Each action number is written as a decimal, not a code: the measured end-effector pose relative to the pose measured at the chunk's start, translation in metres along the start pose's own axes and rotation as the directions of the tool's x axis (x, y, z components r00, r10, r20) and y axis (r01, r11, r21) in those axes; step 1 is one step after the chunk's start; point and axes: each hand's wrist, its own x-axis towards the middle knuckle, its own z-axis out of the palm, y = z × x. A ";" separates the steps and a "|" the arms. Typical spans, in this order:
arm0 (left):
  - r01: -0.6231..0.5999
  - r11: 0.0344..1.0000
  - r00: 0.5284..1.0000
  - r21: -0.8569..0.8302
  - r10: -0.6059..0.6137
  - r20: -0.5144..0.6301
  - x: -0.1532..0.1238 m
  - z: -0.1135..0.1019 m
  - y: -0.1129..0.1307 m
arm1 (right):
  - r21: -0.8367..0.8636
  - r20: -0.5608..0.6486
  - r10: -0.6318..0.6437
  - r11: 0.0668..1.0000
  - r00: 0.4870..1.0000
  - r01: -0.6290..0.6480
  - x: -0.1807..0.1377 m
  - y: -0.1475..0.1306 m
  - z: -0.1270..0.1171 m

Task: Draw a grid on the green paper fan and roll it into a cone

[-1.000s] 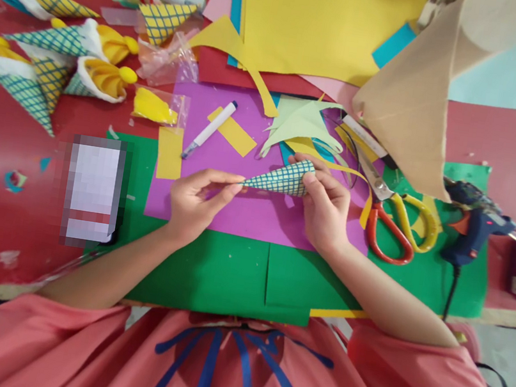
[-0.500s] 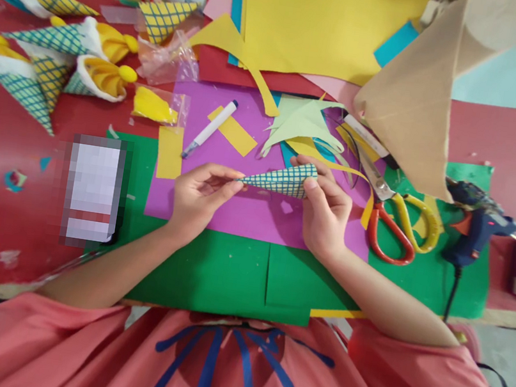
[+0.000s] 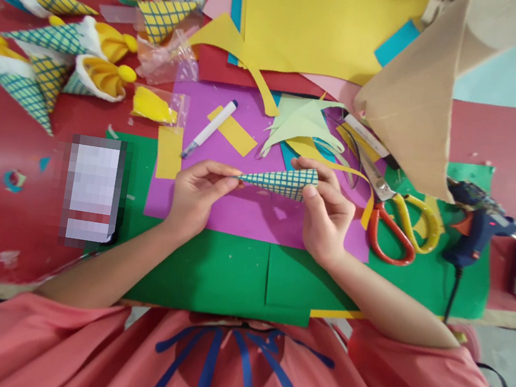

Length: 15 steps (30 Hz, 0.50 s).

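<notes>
Between my hands lies a slim paper cone (image 3: pixel 282 181), pale green with a dark blue-green grid, its point to the left. The fingertips of my left hand (image 3: pixel 197 194) pinch that point. Around the wide right end, the thumb and fingers of my right hand (image 3: pixel 327 217) are closed. The cone is held above a purple sheet (image 3: pixel 244 220), which lies on a green sheet (image 3: pixel 221 272). Scissors (image 3: pixel 394 220) with one red and one yellow handle rest just right of my right hand. A white marker (image 3: pixel 210 128) lies beyond my left hand.
Several finished cones with white rims (image 3: pixel 98 76) lie at the far left. A blurred-out phone (image 3: pixel 93 191) is left of my left forearm. A blue glue gun (image 3: pixel 475 229) stands at the right under a large tan cone (image 3: pixel 413 94). Pale green scraps (image 3: pixel 304 126) lie ahead.
The cone's wide end has turned and dipped slightly in my right hand. My right hand has shifted a little to the right; both hands keep their hold.
</notes>
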 end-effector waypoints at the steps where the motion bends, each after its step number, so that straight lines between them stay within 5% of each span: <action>1: -0.001 1.000 1.000 -0.008 0.001 0.005 0.000 0.000 0.000 | -0.002 0.000 0.005 1.000 1.000 -0.005 0.000 0.000 0.000; 11: -0.013 1.000 0.999 0.000 0.013 0.030 0.000 0.000 0.001 | 0.050 0.002 0.045 0.998 0.999 -0.045 0.003 0.006 -0.002; 15: -0.152 0.982 0.988 0.117 0.148 0.042 -0.003 -0.002 0.006 | 0.066 -0.012 0.131 0.989 0.991 -0.130 0.006 0.010 -0.005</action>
